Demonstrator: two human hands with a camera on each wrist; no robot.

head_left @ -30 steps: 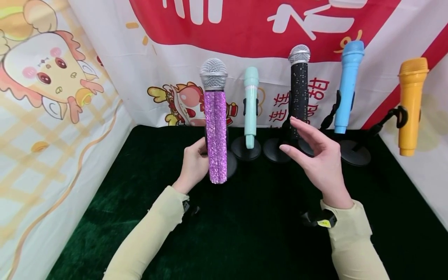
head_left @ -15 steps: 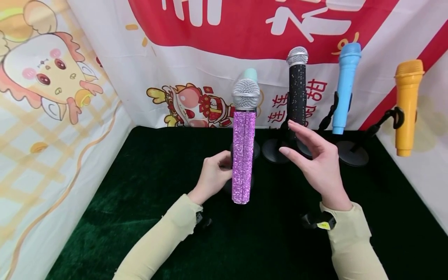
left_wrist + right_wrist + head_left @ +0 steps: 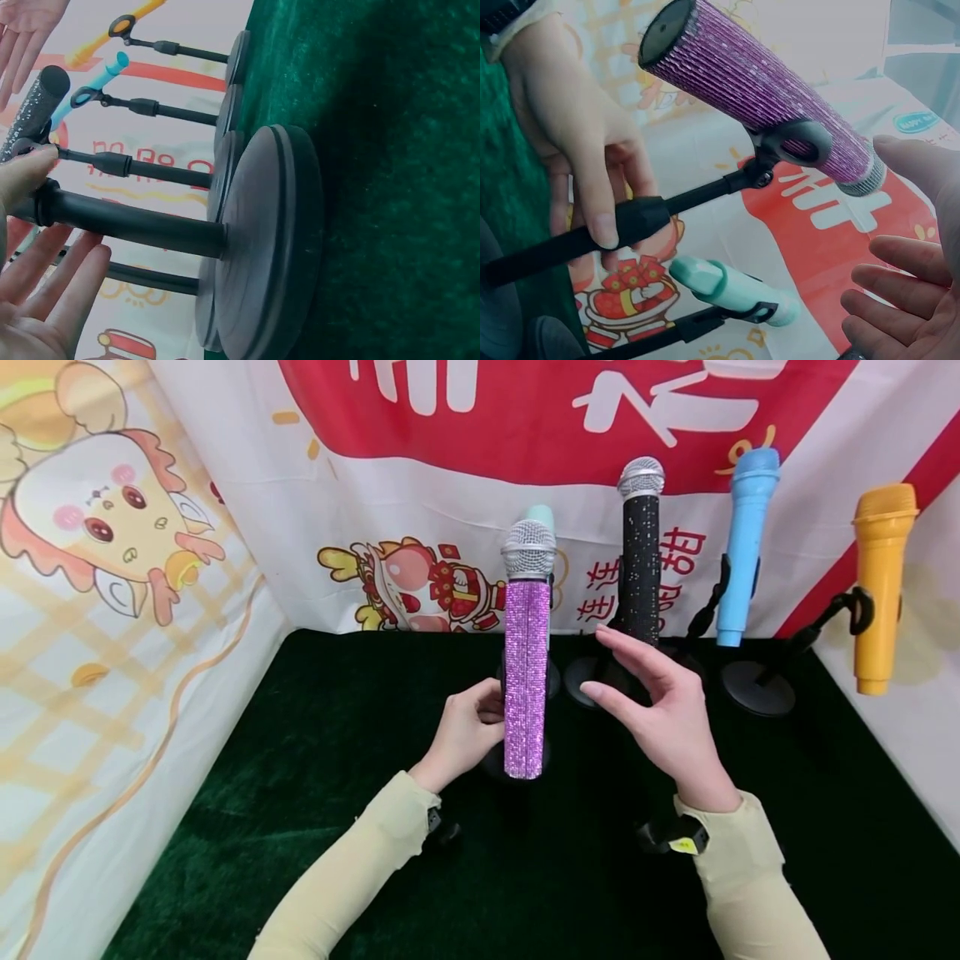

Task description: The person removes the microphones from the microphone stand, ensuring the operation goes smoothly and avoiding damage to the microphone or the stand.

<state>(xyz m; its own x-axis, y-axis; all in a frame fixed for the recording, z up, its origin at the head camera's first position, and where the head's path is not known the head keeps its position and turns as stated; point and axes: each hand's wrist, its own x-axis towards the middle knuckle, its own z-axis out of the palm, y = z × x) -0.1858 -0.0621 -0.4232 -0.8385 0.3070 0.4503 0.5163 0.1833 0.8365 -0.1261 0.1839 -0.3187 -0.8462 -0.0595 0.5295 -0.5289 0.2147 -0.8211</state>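
Observation:
A purple glittery microphone (image 3: 527,685) with a silver mesh head sits tilted in the clip of a black desk stand (image 3: 142,223). My left hand (image 3: 467,727) pinches the stand's pole between thumb and fingers, below the clip. The round base (image 3: 259,255) is low over the green cloth; whether it touches I cannot tell. My right hand (image 3: 663,714) is held apart to the right, thumb and fingers spread, holding nothing. Just behind it is a black speckled microphone (image 3: 641,560). A mint green microphone (image 3: 731,289) is mostly hidden behind the purple one in the head view.
To the right, a blue microphone (image 3: 746,547) and a yellow microphone (image 3: 885,589) stand on black stands along the back. Green velvet cloth (image 3: 322,710) covers the table. A printed red and white cloth (image 3: 480,435) hangs behind.
My left hand has brought the purple microphone and its stand to the right, in front of the mint green one, with a slight backward shift lately. The right hand has moved slightly left.

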